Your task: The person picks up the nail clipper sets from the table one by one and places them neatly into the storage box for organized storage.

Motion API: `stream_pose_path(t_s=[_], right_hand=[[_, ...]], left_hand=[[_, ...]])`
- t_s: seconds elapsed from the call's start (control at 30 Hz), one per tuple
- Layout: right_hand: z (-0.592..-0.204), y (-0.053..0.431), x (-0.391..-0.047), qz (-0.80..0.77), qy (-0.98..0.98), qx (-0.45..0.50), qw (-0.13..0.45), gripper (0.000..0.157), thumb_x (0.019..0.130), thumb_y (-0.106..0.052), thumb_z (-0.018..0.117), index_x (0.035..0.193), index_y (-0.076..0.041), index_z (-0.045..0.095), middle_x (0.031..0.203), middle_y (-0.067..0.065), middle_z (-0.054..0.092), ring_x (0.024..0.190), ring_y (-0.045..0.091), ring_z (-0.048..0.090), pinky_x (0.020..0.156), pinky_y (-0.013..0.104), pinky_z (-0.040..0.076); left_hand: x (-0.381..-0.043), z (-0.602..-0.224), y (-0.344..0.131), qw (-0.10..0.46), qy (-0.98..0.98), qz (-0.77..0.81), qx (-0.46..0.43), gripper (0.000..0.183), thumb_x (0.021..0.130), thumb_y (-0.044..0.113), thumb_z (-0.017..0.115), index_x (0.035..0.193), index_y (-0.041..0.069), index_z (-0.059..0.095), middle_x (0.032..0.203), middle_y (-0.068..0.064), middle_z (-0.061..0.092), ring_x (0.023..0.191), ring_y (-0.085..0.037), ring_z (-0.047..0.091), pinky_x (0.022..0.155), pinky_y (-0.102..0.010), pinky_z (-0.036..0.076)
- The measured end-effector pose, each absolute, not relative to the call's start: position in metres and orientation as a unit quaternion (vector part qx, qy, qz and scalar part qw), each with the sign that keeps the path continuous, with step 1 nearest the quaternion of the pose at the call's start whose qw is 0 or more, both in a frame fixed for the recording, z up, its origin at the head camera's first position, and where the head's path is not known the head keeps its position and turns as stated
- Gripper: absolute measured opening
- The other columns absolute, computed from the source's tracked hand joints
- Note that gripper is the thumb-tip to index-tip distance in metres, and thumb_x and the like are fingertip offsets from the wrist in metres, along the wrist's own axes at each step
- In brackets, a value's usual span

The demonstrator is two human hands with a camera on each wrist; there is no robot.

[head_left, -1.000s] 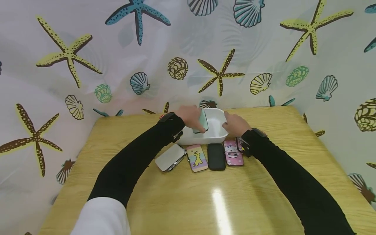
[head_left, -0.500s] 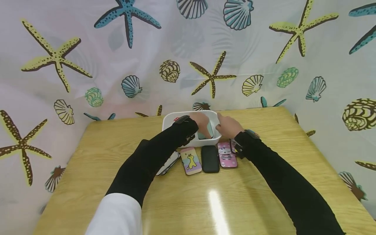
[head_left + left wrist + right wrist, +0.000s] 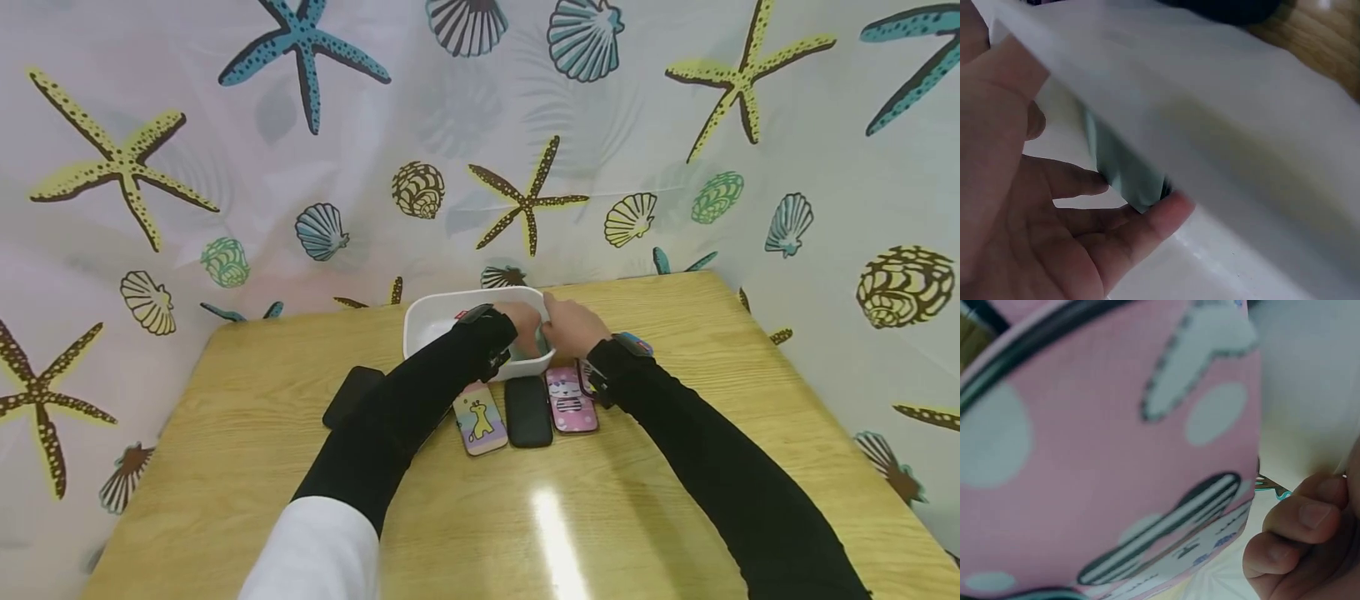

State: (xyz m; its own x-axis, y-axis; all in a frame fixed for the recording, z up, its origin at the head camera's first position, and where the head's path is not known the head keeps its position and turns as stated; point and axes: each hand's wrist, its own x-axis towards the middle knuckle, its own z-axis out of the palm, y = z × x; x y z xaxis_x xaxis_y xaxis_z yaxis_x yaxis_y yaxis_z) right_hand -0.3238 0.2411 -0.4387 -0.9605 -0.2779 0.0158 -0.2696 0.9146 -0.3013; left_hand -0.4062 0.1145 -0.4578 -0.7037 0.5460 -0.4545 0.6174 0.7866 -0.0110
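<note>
A white oval basin (image 3: 426, 323) stands at the back of the wooden table. Inside its right half my left hand (image 3: 527, 325) reaches down and holds a pale green phone (image 3: 1127, 170) with a dark edge. In the left wrist view, its fingertips press along the phone's lower edge, while the basin wall covers part of it. My right hand (image 3: 576, 328) grips the basin's right rim, with fingers curled in the right wrist view. Below that hand lies a pink phone case (image 3: 572, 402) with white dots and a cartoon animal.
In front of the basin, beside the pink case, lie a black phone (image 3: 528, 412) and a giraffe-patterned phone case (image 3: 480, 421). Another black flat thing (image 3: 352, 398) lies left, partly under my left sleeve. A patterned cloth (image 3: 450, 100) with starfish and shells hangs behind the table.
My left hand has moved right and lower within the basin with the pale green phone. The left sleeve now covers the white stack, and a black flat thing at left shows. The right hand keeps the rim.
</note>
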Motion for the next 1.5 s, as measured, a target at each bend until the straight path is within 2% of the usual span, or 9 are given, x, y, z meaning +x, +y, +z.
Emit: stream_pose_path(t_s=[0.37, 0.53, 0.7, 0.83, 0.93, 1.07, 1.23, 1.37, 1.5], right_hand=[[-0.436, 0.235, -0.322, -0.158, 0.977, -0.141, 0.015, 0.060, 0.101, -0.017, 0.052, 0.151, 0.009, 0.031, 0.105, 0.025, 0.068, 0.078, 0.028, 0.064, 0.070, 0.041, 0.048], [-0.436, 0.234, -0.320, -0.164, 0.976, -0.139, 0.029, 0.063, 0.101, -0.016, 0.052, 0.152, 0.010, 0.027, 0.105, 0.026, 0.068, 0.075, 0.028, 0.061, 0.070, 0.042, 0.047], [-0.436, 0.234, -0.322, -0.160, 0.978, -0.128, 0.039, 0.062, 0.102, -0.017, 0.050, 0.153, 0.008, 0.026, 0.117, 0.029, 0.066, 0.084, 0.028, 0.063, 0.077, 0.044, 0.049], [-0.436, 0.235, -0.324, -0.156, 0.980, -0.118, 0.038, 0.062, 0.102, -0.017, 0.050, 0.153, 0.009, 0.026, 0.125, 0.031, 0.062, 0.091, 0.030, 0.062, 0.084, 0.047, 0.050], [-0.436, 0.235, -0.324, -0.158, 0.980, -0.117, 0.042, 0.063, 0.102, -0.017, 0.049, 0.154, 0.009, 0.025, 0.126, 0.032, 0.062, 0.092, 0.031, 0.062, 0.085, 0.048, 0.050], [-0.438, 0.236, -0.324, -0.160, 0.979, -0.121, 0.046, 0.063, 0.101, -0.017, 0.048, 0.153, 0.010, 0.025, 0.126, 0.033, 0.062, 0.092, 0.031, 0.061, 0.086, 0.048, 0.050], [-0.439, 0.237, -0.325, -0.167, 0.978, -0.120, 0.046, 0.062, 0.101, -0.017, 0.048, 0.153, 0.009, 0.026, 0.126, 0.032, 0.062, 0.092, 0.031, 0.061, 0.086, 0.048, 0.049], [-0.439, 0.236, -0.323, -0.175, 0.976, -0.121, 0.045, 0.062, 0.101, -0.016, 0.048, 0.153, 0.009, 0.026, 0.128, 0.032, 0.061, 0.091, 0.030, 0.062, 0.085, 0.047, 0.050], [-0.437, 0.234, -0.322, -0.178, 0.975, -0.122, 0.047, 0.063, 0.101, -0.016, 0.047, 0.154, 0.009, 0.024, 0.129, 0.033, 0.060, 0.090, 0.031, 0.061, 0.084, 0.046, 0.048]], left_hand=[[-0.404, -0.461, 0.103, 0.199, 0.928, -0.057, 0.310, 0.047, 0.080, 0.058, 0.076, 0.099, 0.016, 0.066, 0.086, 0.006, 0.059, 0.077, -0.013, 0.053, 0.067, -0.029, 0.043], [-0.383, -0.422, 0.081, 0.183, 0.928, -0.006, 0.323, 0.046, 0.086, 0.060, 0.070, 0.097, 0.016, 0.063, 0.085, 0.004, 0.059, 0.077, -0.014, 0.053, 0.071, -0.029, 0.043], [-0.361, -0.375, 0.037, 0.138, 0.936, 0.012, 0.323, 0.049, 0.095, 0.053, 0.062, 0.118, 0.009, 0.064, 0.106, -0.006, 0.067, 0.095, -0.021, 0.062, 0.084, -0.034, 0.049], [-0.355, -0.364, -0.005, 0.100, 0.950, 0.022, 0.296, 0.057, 0.099, 0.047, 0.059, 0.135, 0.003, 0.057, 0.126, -0.014, 0.064, 0.113, -0.029, 0.062, 0.096, -0.041, 0.049], [-0.353, -0.369, -0.034, 0.067, 0.964, 0.035, 0.256, 0.049, 0.099, 0.039, 0.059, 0.128, 0.000, 0.059, 0.118, -0.016, 0.065, 0.106, -0.031, 0.063, 0.092, -0.043, 0.050], [-0.353, -0.384, -0.068, 0.032, 0.980, 0.058, 0.185, 0.030, 0.099, 0.032, 0.060, 0.098, 0.002, 0.063, 0.090, -0.012, 0.062, 0.082, -0.029, 0.060, 0.075, -0.041, 0.048], [-0.359, -0.409, -0.094, 0.030, 0.987, 0.079, 0.137, 0.036, 0.099, 0.030, 0.058, 0.070, 0.010, 0.054, 0.067, -0.004, 0.050, 0.064, -0.024, 0.051, 0.059, -0.036, 0.038], [-0.362, -0.429, -0.099, 0.033, 0.989, 0.070, 0.126, 0.040, 0.102, 0.032, 0.050, 0.065, 0.014, 0.051, 0.063, -0.002, 0.048, 0.060, -0.022, 0.051, 0.053, -0.035, 0.035], [-0.359, -0.435, -0.095, 0.051, 0.990, 0.077, 0.106, 0.037, 0.102, 0.027, 0.046, 0.071, 0.012, 0.061, 0.066, -0.002, 0.055, 0.062, -0.021, 0.055, 0.052, -0.034, 0.037]])
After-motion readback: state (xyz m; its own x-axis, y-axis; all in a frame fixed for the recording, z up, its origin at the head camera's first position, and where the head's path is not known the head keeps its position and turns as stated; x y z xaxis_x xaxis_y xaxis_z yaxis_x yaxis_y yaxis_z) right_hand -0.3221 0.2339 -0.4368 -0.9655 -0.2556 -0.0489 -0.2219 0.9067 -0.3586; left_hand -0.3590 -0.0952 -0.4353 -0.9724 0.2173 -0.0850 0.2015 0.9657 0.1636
